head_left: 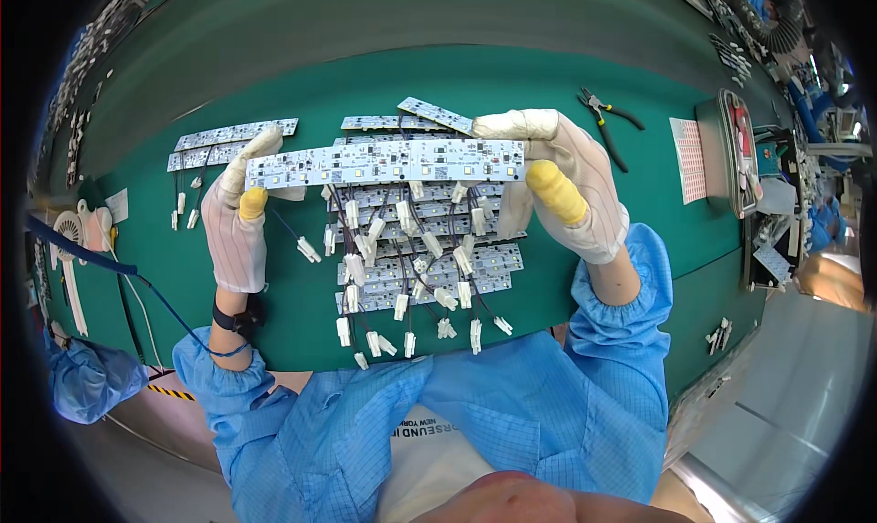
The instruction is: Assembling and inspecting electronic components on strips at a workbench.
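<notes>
A long white circuit board strip [384, 163] with small chips and square LEDs is held up level between my two gloved hands. My left hand [239, 214], in a white glove with a yellow thumb cover, grips its left end. At the right end, my right hand [566, 190] pinches it between a yellow-covered thumb and the fingers. Below and behind the strip lies a stack of similar boards [498, 260], partly hidden by it. Dark wires ending in white plug connectors [354, 269] hang over that stack. One more board [437, 115] lies slanted on top at the far side.
Two more wired boards [233, 132] lie beyond my left hand. Pliers [605, 126] with yellow-black handles, a printed label sheet [689, 160] and a metal tin [722, 153] are at right. A blue cord [151, 290] runs to my left wrist. A white fan [68, 226] is far left.
</notes>
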`<action>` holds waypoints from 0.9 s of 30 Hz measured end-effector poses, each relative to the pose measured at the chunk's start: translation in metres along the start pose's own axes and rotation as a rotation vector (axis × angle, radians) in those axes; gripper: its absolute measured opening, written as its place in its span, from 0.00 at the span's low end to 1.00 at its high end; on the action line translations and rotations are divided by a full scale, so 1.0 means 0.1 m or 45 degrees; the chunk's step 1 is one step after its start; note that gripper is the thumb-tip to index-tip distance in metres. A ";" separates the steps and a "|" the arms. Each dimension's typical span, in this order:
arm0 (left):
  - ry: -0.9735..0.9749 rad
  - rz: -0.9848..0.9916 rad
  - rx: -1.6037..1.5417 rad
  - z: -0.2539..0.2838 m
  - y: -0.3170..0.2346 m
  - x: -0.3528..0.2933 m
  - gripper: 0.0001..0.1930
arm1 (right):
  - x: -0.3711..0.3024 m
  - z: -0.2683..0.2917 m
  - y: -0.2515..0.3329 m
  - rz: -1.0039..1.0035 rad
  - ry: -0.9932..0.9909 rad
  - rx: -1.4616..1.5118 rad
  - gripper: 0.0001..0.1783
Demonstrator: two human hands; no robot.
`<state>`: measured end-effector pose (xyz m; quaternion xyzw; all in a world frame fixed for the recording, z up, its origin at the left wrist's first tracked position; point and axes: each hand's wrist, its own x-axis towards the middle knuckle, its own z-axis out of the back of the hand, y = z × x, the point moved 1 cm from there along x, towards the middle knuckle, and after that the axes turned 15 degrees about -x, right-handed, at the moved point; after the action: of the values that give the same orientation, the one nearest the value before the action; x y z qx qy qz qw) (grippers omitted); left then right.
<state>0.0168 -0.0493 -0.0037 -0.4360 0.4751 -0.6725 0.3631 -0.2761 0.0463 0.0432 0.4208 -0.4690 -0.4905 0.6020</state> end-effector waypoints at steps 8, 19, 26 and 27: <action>-0.089 -0.019 -0.269 -0.02 0.01 -0.04 0.36 | 0.02 -0.01 -0.02 -0.092 -0.055 -0.060 0.26; 0.161 -0.289 -0.095 -0.01 -0.15 -0.07 0.31 | 0.11 0.00 -0.21 -0.091 -0.148 -0.289 0.32; -0.082 -0.272 0.001 -0.01 -0.07 -0.06 0.24 | 0.08 -0.03 -0.20 -0.031 -0.171 -0.239 0.30; -0.092 -0.192 -0.155 -0.01 -0.06 -0.05 0.25 | 0.05 -0.06 -0.17 0.042 -0.175 -0.267 0.28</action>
<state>0.0172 -0.0424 0.0006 -0.5159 0.4674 -0.6516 0.3013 -0.2733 0.0385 0.0261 0.3133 -0.4621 -0.5546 0.6170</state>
